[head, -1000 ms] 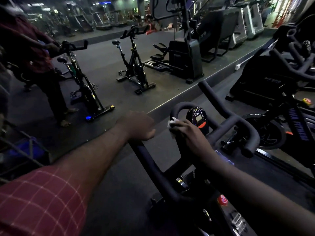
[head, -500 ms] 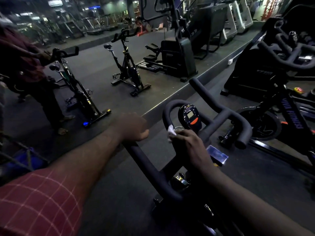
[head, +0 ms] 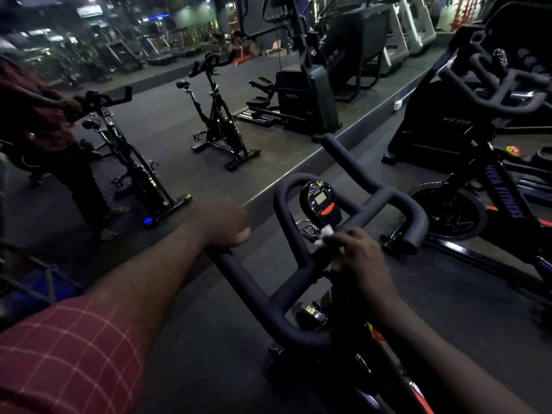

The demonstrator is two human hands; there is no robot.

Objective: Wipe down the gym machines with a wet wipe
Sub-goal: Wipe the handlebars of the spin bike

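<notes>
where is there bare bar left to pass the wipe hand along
Free: the left bar between the left hand and the lower bend; the loop left of the console; the forward prong beyond it. Crowded: under the console, where the right hand holds the wet wipe.

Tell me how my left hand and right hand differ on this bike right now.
The left hand grips the left end of the handlebar, with no cloth; the right hand holds a white wet wipe against the centre bar. The left hand is well clear of the console; the right hand sits just below it. Both are on the same black handlebar.
</notes>
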